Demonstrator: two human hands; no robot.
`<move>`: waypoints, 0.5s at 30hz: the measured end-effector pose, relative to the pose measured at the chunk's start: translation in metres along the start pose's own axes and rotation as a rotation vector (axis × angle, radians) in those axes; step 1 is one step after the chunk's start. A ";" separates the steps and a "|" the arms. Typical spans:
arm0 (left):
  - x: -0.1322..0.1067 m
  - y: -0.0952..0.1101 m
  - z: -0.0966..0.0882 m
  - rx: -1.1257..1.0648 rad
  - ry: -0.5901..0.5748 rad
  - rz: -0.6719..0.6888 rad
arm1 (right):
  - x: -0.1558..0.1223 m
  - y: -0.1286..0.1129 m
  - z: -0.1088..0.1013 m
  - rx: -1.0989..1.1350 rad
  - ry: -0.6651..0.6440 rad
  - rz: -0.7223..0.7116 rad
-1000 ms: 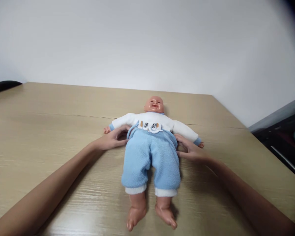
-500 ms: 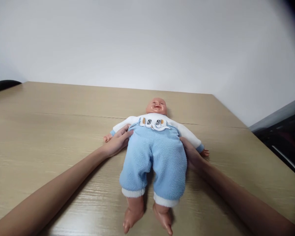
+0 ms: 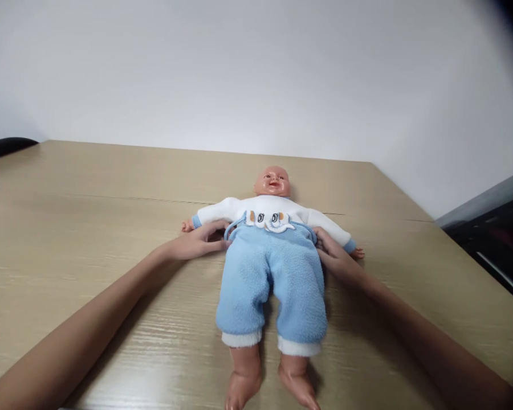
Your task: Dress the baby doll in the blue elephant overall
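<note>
Baby doll (image 3: 275, 246) supine, head toward far edge of table (image 3: 89, 250); left hand (image 3: 199, 241), right hand (image 3: 337, 255) at blue trousers' (image 3: 244, 287) sides, grip unclear.

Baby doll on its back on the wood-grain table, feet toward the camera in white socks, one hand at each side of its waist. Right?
Not the socks: in the head view, the baby doll has bare feet; the white is its trouser cuffs. The rest holds: on its back on the wood-grain table, feet toward the camera, left hand and right hand at its waist.
</note>
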State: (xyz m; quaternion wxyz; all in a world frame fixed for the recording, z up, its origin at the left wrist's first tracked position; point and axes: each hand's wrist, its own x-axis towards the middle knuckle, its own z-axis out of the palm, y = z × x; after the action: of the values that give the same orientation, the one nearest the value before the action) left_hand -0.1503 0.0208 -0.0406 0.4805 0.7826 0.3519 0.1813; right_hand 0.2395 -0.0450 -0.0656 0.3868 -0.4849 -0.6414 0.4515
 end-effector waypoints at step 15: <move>0.002 0.009 0.017 -0.388 0.031 0.047 | -0.011 -0.008 0.003 0.193 -0.031 0.037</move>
State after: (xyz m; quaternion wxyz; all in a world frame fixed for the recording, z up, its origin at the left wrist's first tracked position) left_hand -0.1351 0.0091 -0.0413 0.6124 0.6804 0.2992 0.2691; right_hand 0.2375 -0.0576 -0.0596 0.4134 -0.4500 -0.5918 0.5257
